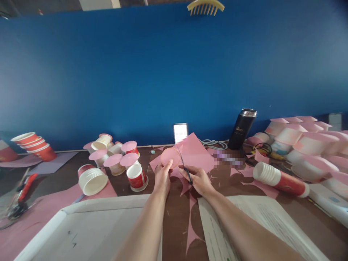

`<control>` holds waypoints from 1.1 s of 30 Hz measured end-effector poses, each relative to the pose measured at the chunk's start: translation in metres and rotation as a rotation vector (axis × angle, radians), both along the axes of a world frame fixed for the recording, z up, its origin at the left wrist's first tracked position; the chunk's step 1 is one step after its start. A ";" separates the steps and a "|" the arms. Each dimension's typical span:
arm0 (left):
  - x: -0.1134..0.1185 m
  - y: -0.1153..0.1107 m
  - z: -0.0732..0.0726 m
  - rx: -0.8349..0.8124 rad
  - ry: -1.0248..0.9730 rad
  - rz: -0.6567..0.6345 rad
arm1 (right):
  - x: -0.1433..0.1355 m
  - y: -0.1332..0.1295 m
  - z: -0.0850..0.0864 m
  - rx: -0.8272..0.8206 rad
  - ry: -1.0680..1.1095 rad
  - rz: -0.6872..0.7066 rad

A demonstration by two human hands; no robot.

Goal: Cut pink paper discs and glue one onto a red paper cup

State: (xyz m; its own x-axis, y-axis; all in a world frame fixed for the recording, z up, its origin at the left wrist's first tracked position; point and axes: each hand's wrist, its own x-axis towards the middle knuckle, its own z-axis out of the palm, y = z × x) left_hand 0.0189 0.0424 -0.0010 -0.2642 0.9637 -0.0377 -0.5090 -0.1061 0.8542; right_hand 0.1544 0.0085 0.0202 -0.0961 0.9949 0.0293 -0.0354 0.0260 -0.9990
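Observation:
My left hand (163, 175) pinches a round pink paper disc (169, 156), thumb on top of it. My right hand (199, 179) is closed around a pair of scissors (188, 174), whose dark handles show by the fingers. The blades point up and away, along the disc's right edge; whether they are apart is hard to tell. Behind both hands lies a larger pink sheet (197, 148). Pink paper offcuts (192, 232) with curved edges hang or lie below and between my wrists.
Paper cups topped with pink discs (112, 160) stand left; many more covered cups (312, 139) crowd the right. A stack of cups (288, 183) lies near my right forearm. A black flask (241, 130) stands before the blue partition (163, 72). Papers (108, 224) lie in front.

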 end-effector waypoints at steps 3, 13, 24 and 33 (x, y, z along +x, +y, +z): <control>0.000 0.000 -0.002 0.010 0.013 0.003 | 0.000 -0.001 0.003 0.005 -0.023 -0.002; 0.000 0.000 0.001 -0.001 0.006 0.000 | 0.002 0.001 -0.002 0.003 -0.024 0.015; 0.000 0.000 0.001 -0.016 -0.027 0.010 | 0.002 0.000 0.002 -0.002 -0.054 0.002; 0.003 -0.002 0.004 -0.017 -0.027 0.011 | 0.002 -0.001 -0.001 -0.001 -0.048 0.009</control>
State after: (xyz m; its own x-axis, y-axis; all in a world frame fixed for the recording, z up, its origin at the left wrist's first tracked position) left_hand 0.0219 0.0401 0.0034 -0.2737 0.9599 -0.0612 -0.5311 -0.0977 0.8417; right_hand 0.1561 0.0080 0.0196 -0.1061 0.9941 0.0231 0.0126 0.0246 -0.9996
